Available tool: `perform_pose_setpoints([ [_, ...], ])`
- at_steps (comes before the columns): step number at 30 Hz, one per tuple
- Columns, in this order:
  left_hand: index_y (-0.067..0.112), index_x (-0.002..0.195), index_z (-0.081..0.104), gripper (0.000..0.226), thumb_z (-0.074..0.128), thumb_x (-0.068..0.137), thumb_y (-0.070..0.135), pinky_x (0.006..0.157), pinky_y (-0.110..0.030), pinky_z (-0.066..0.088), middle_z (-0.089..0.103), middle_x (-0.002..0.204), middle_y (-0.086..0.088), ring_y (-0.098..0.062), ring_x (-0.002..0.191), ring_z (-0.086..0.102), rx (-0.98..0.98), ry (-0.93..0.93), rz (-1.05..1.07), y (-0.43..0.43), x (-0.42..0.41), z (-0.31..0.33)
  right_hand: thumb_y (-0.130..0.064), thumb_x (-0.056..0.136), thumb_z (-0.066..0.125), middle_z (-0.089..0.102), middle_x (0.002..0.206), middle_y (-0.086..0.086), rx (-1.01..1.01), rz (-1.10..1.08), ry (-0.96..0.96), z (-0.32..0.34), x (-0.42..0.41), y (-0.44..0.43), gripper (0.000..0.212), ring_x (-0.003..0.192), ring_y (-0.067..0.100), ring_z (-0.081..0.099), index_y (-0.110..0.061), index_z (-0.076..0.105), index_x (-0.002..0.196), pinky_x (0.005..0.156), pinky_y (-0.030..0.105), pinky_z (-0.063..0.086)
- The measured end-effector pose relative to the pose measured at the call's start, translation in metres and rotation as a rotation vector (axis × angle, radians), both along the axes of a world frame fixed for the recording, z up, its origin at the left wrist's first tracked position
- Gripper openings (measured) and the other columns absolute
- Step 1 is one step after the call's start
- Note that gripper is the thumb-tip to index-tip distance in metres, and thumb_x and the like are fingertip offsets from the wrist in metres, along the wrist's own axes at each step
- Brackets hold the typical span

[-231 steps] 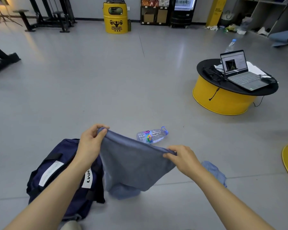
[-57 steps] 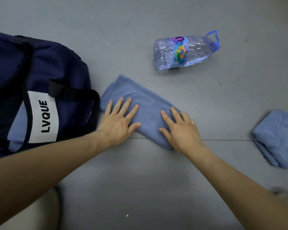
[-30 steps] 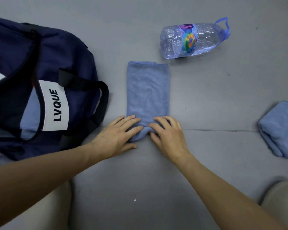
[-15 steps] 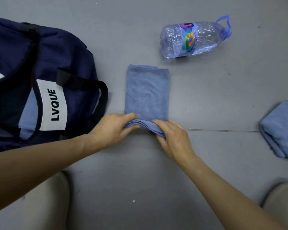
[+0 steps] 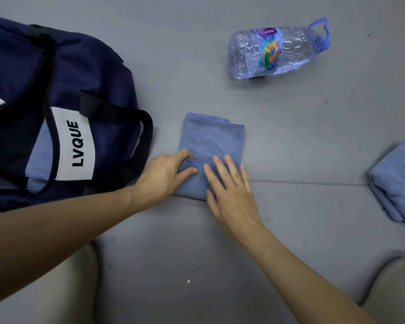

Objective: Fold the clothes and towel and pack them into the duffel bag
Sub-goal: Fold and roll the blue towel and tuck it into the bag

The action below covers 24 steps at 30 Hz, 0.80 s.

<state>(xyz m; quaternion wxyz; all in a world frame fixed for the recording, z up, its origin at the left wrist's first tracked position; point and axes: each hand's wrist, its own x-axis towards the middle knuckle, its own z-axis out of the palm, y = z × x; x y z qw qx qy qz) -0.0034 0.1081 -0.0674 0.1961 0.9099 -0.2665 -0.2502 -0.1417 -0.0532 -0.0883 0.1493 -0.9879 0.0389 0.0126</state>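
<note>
A blue towel (image 5: 213, 139) lies on the grey floor in a narrow strip, its near end turned over onto itself. My left hand (image 5: 166, 174) pinches the left corner of that turned-over flap between thumb and fingers. My right hand (image 5: 229, 190) lies flat on the flap with straight fingers, pressing it down. The navy duffel bag (image 5: 80, 73) with a white LVQUE label sits open to the left, with light blue cloth visible inside. A second folded blue cloth (image 5: 398, 181) rests at the right edge.
A clear plastic water bottle (image 5: 276, 51) with a colourful label and blue handle lies on its side beyond the towel. My knees in beige trousers (image 5: 63, 284) show at the bottom left and bottom right. A floor seam runs rightward from the towel.
The towel's near end has been lifted and folded forward over the strip. My right hand has let go of the edge and now lies flat on the fold; my left still pinches the corner.
</note>
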Motion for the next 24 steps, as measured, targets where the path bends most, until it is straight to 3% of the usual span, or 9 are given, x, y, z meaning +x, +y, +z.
perform_pose_setpoints([
  [3, 0.031, 0.135, 0.044, 0.046, 0.061, 0.094, 0.043, 0.079, -0.043, 0.054, 0.06, 0.124, 0.001, -0.03, 0.098, 0.064, -0.003, -0.152, -0.094, 0.0, -0.003, -0.003, -0.06, 0.098, 0.033, 0.019, 0.166, 0.001, 0.004, 0.002, 0.164, -0.015, -0.007, -0.004, 0.072, 0.155, 0.023, 0.01, -0.023, 0.022, 0.159, 0.12, 0.058, 0.021],
  [5, 0.024, 0.136, 0.051, 0.047, 0.067, 0.092, 0.028, 0.082, -0.045, 0.052, 0.054, 0.133, -0.005, -0.032, 0.108, 0.06, -0.06, -0.417, -0.33, 0.003, -0.004, -0.006, -0.072, 0.092, 0.033, 0.012, 0.168, 0.001, -0.027, 0.03, 0.194, -0.021, -0.01, -0.008, 0.086, 0.155, 0.023, 0.003, -0.023, 0.013, 0.161, 0.122, 0.057, 0.012],
  [7, 0.019, 0.137, 0.057, 0.043, 0.063, 0.095, 0.027, 0.096, -0.044, 0.046, 0.055, 0.138, -0.009, -0.031, 0.123, 0.054, -0.144, -0.601, -0.564, 0.009, -0.004, -0.011, -0.077, 0.087, 0.035, 0.01, 0.168, 0.001, -0.055, 0.052, 0.208, -0.021, -0.009, -0.008, 0.095, 0.155, 0.023, 0.002, -0.022, 0.009, 0.161, 0.123, 0.056, 0.01],
  [10, 0.019, 0.154, 0.038, 0.071, 0.05, 0.096, 0.059, 0.116, -0.041, 0.031, 0.047, 0.151, -0.008, -0.027, 0.14, 0.042, -0.061, -0.465, -0.674, 0.023, -0.007, -0.018, -0.069, 0.091, 0.037, 0.02, 0.166, 0.0, -0.026, 0.014, 0.173, -0.018, -0.008, -0.009, 0.084, 0.154, 0.023, 0.012, -0.023, 0.019, 0.159, 0.122, 0.055, 0.017],
  [13, 0.023, 0.16, 0.02, 0.081, 0.044, 0.095, 0.065, 0.123, -0.042, 0.021, 0.027, 0.164, -0.004, -0.023, 0.151, 0.025, 0.054, -0.349, -0.673, 0.036, -0.003, -0.025, -0.056, 0.091, 0.038, 0.036, 0.16, 0.001, -0.008, 0.011, 0.123, -0.015, -0.004, -0.012, 0.071, 0.149, 0.026, 0.03, -0.023, 0.038, 0.153, 0.116, 0.057, 0.032],
  [16, 0.022, 0.154, 0.036, 0.067, 0.055, 0.094, 0.044, 0.117, -0.035, 0.031, 0.043, 0.156, -0.002, -0.021, 0.143, 0.04, -0.071, -0.27, -0.561, 0.029, 0.001, -0.02, -0.055, 0.093, 0.04, 0.055, 0.146, 0.002, 0.058, -0.03, 0.054, -0.012, 0.002, -0.016, 0.059, 0.138, 0.027, 0.048, -0.021, 0.057, 0.139, 0.111, 0.054, 0.038],
  [18, 0.022, 0.144, 0.047, 0.059, 0.063, 0.088, 0.033, 0.103, -0.032, 0.044, 0.061, 0.138, -0.001, -0.021, 0.124, 0.058, -0.126, -0.183, -0.421, 0.019, 0.003, -0.009, -0.06, 0.092, 0.044, 0.062, 0.138, -0.001, 0.126, -0.08, 0.062, -0.005, 0.008, -0.02, 0.057, 0.134, 0.023, 0.053, -0.022, 0.061, 0.131, 0.113, 0.051, 0.036],
  [20, 0.026, 0.135, 0.047, 0.051, 0.058, 0.086, 0.036, 0.085, -0.033, 0.051, 0.068, 0.121, 0.005, -0.022, 0.103, 0.065, -0.115, -0.134, -0.3, 0.011, 0.009, 0.001, -0.065, 0.088, 0.051, 0.068, 0.128, -0.004, 0.162, -0.091, 0.06, 0.002, 0.013, -0.026, 0.058, 0.125, 0.02, 0.058, -0.023, 0.059, 0.127, 0.113, 0.048, 0.033],
  [24, 0.035, 0.119, 0.046, 0.033, 0.05, 0.09, 0.05, 0.074, -0.037, 0.051, 0.069, 0.093, 0.006, -0.02, 0.081, 0.064, -0.102, -0.037, -0.151, 0.003, 0.017, 0.012, -0.047, 0.088, 0.071, 0.072, 0.108, 0.004, 0.341, -0.222, 0.126, 0.023, 0.018, -0.038, 0.049, 0.104, 0.024, 0.058, -0.024, 0.058, 0.129, 0.11, 0.04, 0.036],
])
